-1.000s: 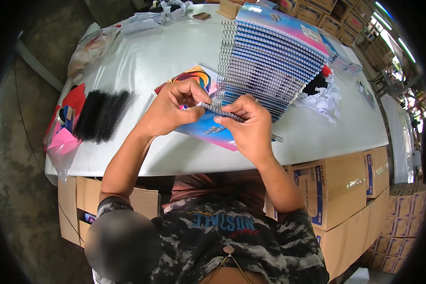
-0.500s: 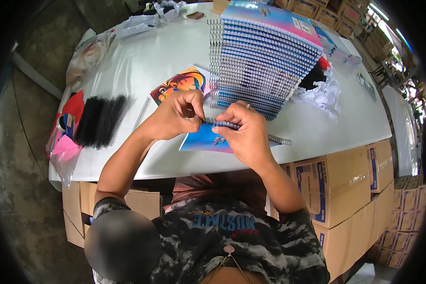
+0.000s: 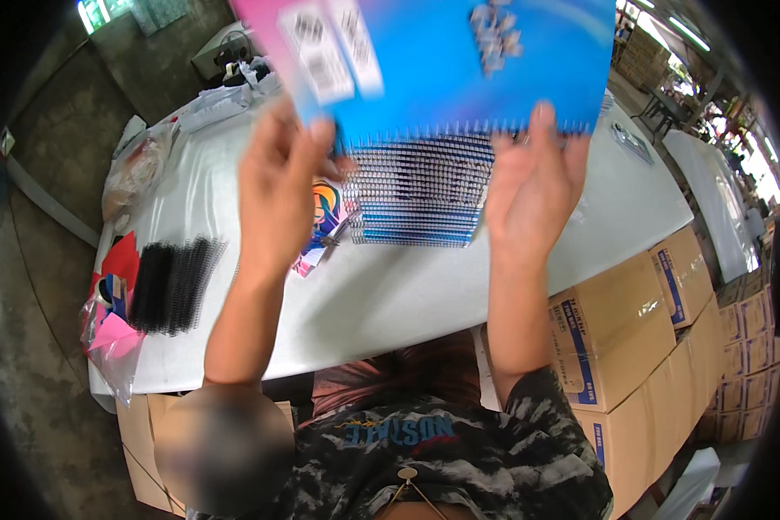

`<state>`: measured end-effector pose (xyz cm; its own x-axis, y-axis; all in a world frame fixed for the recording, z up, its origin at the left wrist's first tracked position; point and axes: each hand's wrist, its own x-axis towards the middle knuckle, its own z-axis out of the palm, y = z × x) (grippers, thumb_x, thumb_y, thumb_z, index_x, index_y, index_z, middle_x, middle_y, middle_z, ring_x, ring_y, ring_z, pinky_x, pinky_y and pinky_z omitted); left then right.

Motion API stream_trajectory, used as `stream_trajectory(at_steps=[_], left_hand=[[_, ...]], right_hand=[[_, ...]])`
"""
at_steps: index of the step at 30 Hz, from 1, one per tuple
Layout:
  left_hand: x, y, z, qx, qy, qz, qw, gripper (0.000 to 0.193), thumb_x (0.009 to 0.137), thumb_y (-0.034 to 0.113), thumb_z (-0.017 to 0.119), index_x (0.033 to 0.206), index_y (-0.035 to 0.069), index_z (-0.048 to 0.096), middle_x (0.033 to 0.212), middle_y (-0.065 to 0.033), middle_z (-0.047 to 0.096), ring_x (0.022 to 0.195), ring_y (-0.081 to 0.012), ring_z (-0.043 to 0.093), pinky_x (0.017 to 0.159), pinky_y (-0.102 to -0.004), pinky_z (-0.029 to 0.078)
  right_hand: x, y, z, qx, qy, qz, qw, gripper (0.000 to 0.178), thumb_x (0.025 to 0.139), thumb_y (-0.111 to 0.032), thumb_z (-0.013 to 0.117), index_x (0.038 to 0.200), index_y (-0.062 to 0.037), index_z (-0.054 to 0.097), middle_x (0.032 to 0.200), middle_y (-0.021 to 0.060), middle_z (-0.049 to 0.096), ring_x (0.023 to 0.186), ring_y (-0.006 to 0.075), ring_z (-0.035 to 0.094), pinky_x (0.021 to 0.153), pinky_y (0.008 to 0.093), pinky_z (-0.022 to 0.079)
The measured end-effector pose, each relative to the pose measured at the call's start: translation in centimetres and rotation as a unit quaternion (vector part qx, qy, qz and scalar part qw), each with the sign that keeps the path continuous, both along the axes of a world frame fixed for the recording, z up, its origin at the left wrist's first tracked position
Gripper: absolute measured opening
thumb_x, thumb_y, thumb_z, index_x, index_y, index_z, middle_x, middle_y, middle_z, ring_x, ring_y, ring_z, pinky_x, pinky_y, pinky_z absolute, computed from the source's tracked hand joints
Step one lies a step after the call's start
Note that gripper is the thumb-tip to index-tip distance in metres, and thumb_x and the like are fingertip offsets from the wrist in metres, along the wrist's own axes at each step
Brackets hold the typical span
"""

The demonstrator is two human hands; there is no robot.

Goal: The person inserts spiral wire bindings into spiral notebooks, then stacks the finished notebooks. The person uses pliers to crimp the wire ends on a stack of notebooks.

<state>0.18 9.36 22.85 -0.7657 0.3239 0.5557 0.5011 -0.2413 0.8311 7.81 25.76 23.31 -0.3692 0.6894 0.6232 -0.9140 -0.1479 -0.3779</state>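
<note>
A spiral-bound notebook (image 3: 425, 69) with a blue and pink cover is raised above the table at the top of the view, its coil edge towards me. My left hand (image 3: 279, 186) is closed at its lower left corner, slightly blurred. At the right part of the coil edge, my right hand (image 3: 533, 186) grips the same notebook, fingers on the cover. Below and behind it stands a tall stack of spiral-bound notebooks (image 3: 420, 195), partly covered by the raised one. A notebook with a colourful drawn cover (image 3: 322, 208) lies left of the stack, partly hidden by my left hand.
A heap of black binding coils (image 3: 169, 286) lies on the white table (image 3: 390, 303) at left. Beside it are a tape roll (image 3: 108, 290) and a pink piece (image 3: 115, 334) with clear plastic. Cardboard boxes (image 3: 620, 321) stand against the table's near right side.
Both hands have lifted the notebook from the table's near side up and away, over the stack. My hands have moved apart, and the view has shifted.
</note>
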Motion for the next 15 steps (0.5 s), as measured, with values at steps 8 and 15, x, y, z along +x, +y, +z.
stream_trajectory(at_steps=[8, 15], left_hand=[[-10.4, 5.7, 3.5, -0.221, 0.218, 0.288, 0.906, 0.035, 0.077, 0.03, 0.063, 0.096, 0.0, 0.064, 0.083, -0.0163, 0.065, 0.071, -0.0214, 0.062, 0.067, -0.0295, 0.047], [-11.3, 7.9, -3.3, -0.007, 0.096, 0.222, 0.97, 0.027, 0.082, 0.024, 0.059, 0.084, -0.003, 0.063, 0.073, -0.0092, 0.063, 0.066, -0.0141, 0.057, 0.064, -0.0254, 0.046]], right_hand=[[-5.9, 10.2, -0.4, 0.235, -0.332, -0.413, 0.815, 0.037, 0.07, -0.021, 0.066, 0.095, 0.0044, 0.057, 0.092, 0.0163, 0.059, 0.092, 0.027, 0.056, 0.081, 0.0366, 0.044], [-6.8, 8.9, -4.4, 0.167, -0.317, -0.366, 0.859, 0.032, 0.081, -0.019, 0.05, 0.101, 0.0034, 0.06, 0.091, 0.0214, 0.062, 0.082, 0.0296, 0.059, 0.08, 0.0359, 0.044]])
